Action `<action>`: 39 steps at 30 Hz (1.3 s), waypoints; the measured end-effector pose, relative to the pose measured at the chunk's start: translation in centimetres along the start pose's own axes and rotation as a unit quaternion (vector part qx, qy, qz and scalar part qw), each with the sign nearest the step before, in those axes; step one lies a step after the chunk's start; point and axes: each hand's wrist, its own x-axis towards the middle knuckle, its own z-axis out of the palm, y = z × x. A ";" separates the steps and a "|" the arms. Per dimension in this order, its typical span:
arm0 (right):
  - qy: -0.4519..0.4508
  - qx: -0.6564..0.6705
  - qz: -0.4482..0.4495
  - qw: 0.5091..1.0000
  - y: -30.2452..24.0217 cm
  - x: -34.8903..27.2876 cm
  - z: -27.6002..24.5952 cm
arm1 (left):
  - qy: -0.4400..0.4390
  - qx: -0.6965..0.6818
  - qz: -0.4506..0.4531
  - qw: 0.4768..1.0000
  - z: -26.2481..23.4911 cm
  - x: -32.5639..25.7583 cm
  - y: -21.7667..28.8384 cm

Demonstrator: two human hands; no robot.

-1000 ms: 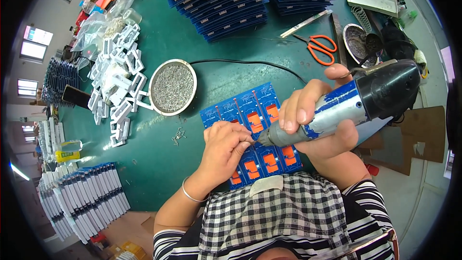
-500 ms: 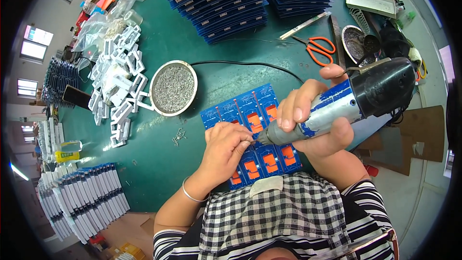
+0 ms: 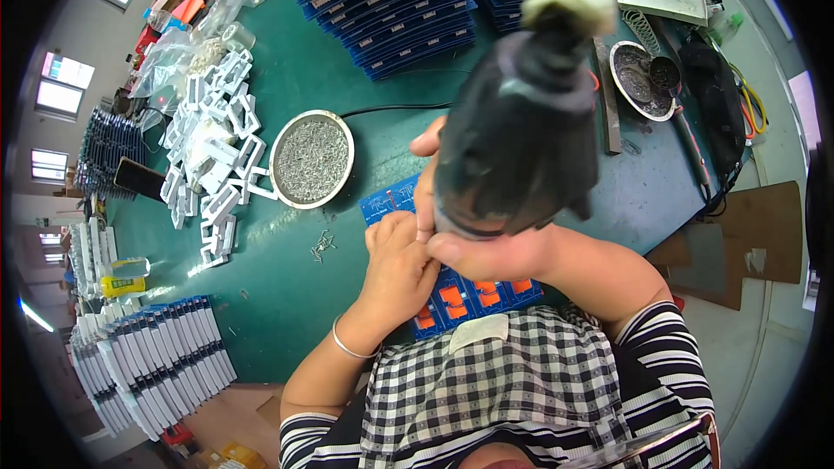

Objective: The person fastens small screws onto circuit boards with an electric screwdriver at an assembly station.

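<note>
Clasping a black-ended power tool (image 3: 521, 143) with the right hand (image 3: 499, 256), above the blue board (image 3: 470, 304) on the desk (image 3: 278, 300), at four o'clock from the bowl of fasteners (image 3: 303, 205). Gathering the left hand (image 3: 393, 274) into a bunched grip close beside; cannot tell about any fastener pinched there, with the tool tip hidden. Could skid and nip fingertips or gouge the board, through leaning off-line. Might also shove the board toward loose fasteners (image 3: 323, 247) at nine o'clock, through uneven pressing.
</note>
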 end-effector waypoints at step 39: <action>0.097 0.197 0.057 0.974 2.6 -0.8 -2.1 | 0.118 0.252 -0.052 0.959 -8.8 4.9 -9.7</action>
